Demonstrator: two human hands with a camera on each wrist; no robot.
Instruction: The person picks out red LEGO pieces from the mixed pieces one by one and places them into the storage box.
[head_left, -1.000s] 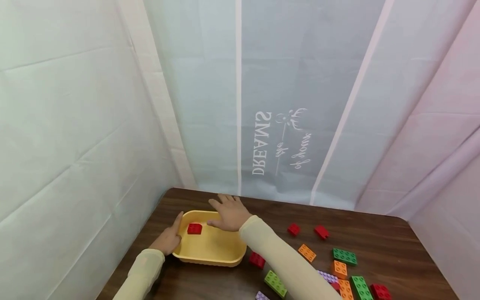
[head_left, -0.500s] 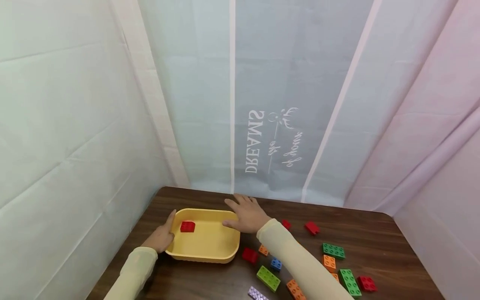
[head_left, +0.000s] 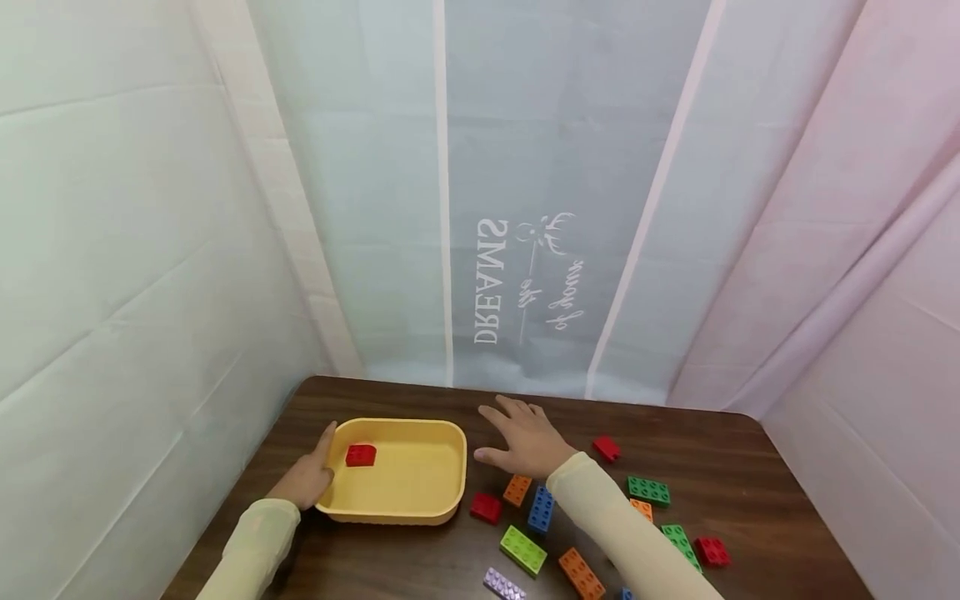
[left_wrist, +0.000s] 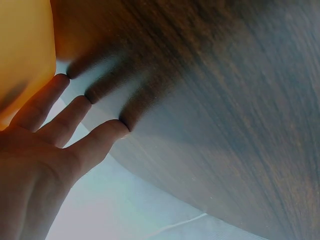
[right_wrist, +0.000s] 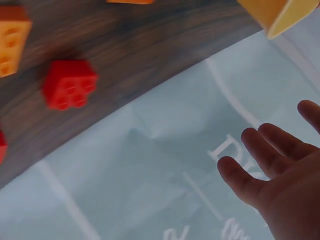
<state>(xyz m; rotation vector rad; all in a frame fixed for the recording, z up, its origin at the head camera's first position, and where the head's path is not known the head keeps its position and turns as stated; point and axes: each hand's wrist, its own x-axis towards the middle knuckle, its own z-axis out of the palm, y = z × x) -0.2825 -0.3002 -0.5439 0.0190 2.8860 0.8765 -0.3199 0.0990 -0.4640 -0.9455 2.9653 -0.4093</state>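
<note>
At the left, a yellow tray (head_left: 397, 483) holds one red brick (head_left: 361, 455). My left hand (head_left: 303, 477) rests at the tray's left side, index finger along the rim and thumb at its inner edge. Seen from the left wrist, three straight fingers reach down beside the tray wall, their fingertips (left_wrist: 124, 129) at the tabletop. My right hand (head_left: 527, 442) hovers over the table to the right of the tray, fingers spread, holding nothing. Below it lie an orange brick (head_left: 517, 490), a blue brick (head_left: 541, 509) and a red brick (head_left: 486, 507).
More bricks lie to the right and front: lime (head_left: 523, 549), purple (head_left: 505, 584), orange (head_left: 582, 573), green (head_left: 648, 491) and red (head_left: 712, 551). A red brick (head_left: 607, 448) lies beyond the right forearm. A cloth curtain (head_left: 390, 250) borders the dark wooden table's back edge.
My right hand has moved from over the tray to the right of it, with fingers spread. My left hand stays at the tray's left rim. The head view has shifted slightly to the right.
</note>
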